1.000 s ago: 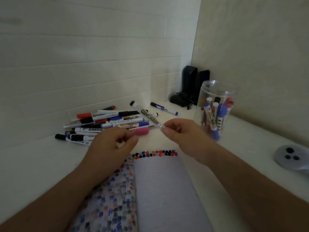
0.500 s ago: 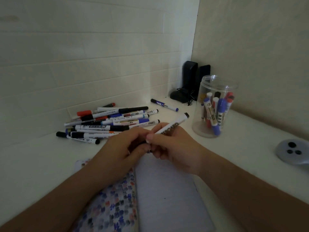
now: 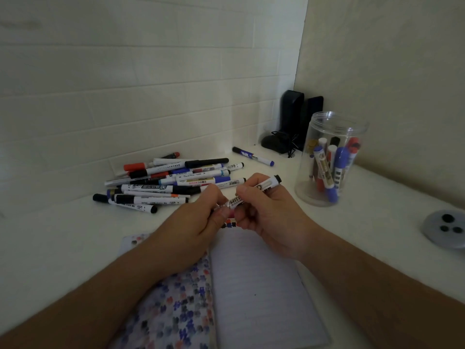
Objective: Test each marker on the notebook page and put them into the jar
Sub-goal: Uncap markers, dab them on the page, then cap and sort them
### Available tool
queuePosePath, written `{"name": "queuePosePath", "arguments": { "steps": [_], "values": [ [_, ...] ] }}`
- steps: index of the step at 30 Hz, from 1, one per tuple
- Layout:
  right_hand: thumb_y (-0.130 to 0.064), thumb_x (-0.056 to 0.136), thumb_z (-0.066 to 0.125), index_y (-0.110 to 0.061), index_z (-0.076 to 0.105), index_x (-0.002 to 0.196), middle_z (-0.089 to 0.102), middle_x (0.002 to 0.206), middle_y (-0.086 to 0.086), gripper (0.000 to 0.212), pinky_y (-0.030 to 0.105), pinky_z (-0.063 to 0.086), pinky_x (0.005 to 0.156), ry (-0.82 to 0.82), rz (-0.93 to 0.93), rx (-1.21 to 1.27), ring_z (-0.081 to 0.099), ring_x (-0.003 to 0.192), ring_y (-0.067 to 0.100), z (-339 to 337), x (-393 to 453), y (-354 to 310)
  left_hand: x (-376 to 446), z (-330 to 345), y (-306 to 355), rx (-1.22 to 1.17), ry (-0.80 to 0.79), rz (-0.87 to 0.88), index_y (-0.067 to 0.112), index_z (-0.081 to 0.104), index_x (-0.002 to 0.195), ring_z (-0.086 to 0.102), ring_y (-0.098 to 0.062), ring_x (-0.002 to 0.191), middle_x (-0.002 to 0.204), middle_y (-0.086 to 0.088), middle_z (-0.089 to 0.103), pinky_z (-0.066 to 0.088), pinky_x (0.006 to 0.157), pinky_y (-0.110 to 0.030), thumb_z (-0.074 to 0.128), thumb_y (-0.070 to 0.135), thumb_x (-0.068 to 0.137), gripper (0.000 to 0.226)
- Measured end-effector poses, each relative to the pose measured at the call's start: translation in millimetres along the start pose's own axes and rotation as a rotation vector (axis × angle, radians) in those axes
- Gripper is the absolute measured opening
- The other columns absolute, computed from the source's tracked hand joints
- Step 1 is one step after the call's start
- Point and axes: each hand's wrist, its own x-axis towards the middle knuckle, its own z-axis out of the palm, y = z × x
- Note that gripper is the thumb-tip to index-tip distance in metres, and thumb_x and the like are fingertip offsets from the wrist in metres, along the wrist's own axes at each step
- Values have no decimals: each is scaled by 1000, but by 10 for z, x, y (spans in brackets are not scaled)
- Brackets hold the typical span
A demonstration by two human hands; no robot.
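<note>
Forearms enter from the near corners, both cut off by the bottom edge. Between them your notebook [image 3: 256,293] lies open on the table [image 3: 57,238]: a lined page on the right, a dotted page on the left whose near end runs out of frame. Your left wrist covers the notebook's far left part, and your hands hide its far edge except for a few colour dots.

Just above that edge your left hand [image 3: 193,222] and right hand [image 3: 266,217] meet on one marker [image 3: 261,187]. Your right fingers curl round its white barrel, the black end sticking out up and to the right. Your left thumb and fingers pinch the other end; what they hold there is hidden, with only a hint of pink showing, and you cannot tell whether the cap is on.

Beyond your left hand lies the pile [image 3: 171,182] of markers, overlapping, labels too small to read. A single blue marker [image 3: 253,156] lies apart, farther right. The jar [image 3: 329,159] stands open to the right of your hands, several markers upright inside, with bare table between it and your right hand. A grey disc [image 3: 445,229] is cut off by the right edge. Dark objects [image 3: 292,122] fill the far corner, too dim to make out.
</note>
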Motion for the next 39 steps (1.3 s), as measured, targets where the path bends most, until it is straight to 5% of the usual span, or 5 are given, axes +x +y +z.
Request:
{"name": "queuePosePath", "arguments": {
  "steps": [18, 21, 29, 33, 39],
  "values": [
    [-10, 106, 52, -23, 60, 68, 63, 71, 15, 41, 29, 49, 56, -16, -43, 82, 59, 58, 18, 0, -26, 34, 31, 0, 74, -174, -7, -65, 38, 52, 96, 48, -5, 57, 75, -5, 60, 45, 54, -34, 41, 57, 92, 22],
    [-8, 106, 52, -21, 60, 72, 65, 73, 14, 37, 32, 52, 61, -38, -91, 49, 61, 64, 21, -18, -20, 25, 45, -37, 41, -203, 40, -112, 47, 56, 99, 58, -7, 64, 81, 6, 67, 49, 58, -22, 45, 56, 90, 18],
    [-38, 91, 65, -25, 70, 87, 67, 77, 12, 15, 39, 48, 68, -86, -75, 36, 61, 67, 22, -11, -14, 43, 0, -40, 56, -162, 72, -81, 47, 53, 106, 60, -22, 64, 76, -5, 67, 51, 61, -41, 42, 61, 90, 24],
    [-26, 94, 69, -20, 69, 91, 70, 81, 11, 7, 34, 51, 67, -113, -77, -86, 63, 70, 22, -75, -14, -11, -8, -55, 56, -138, 17, -110, 43, 44, 109, 61, -12, 65, 82, 4, 69, 52, 57, -29, 46, 65, 86, 33],
    [-6, 100, 57, -15, 71, 79, 61, 71, 10, 26, 29, 42, 58, 50, -55, -16, 55, 61, 18, -613, 11, -330, -43, -79, -88, -91, -75, -109, 36, 31, 113, 59, -13, 73, 91, 14, 63, 54, 69, -30, 59, 10, 96, 42]
  ]
}}
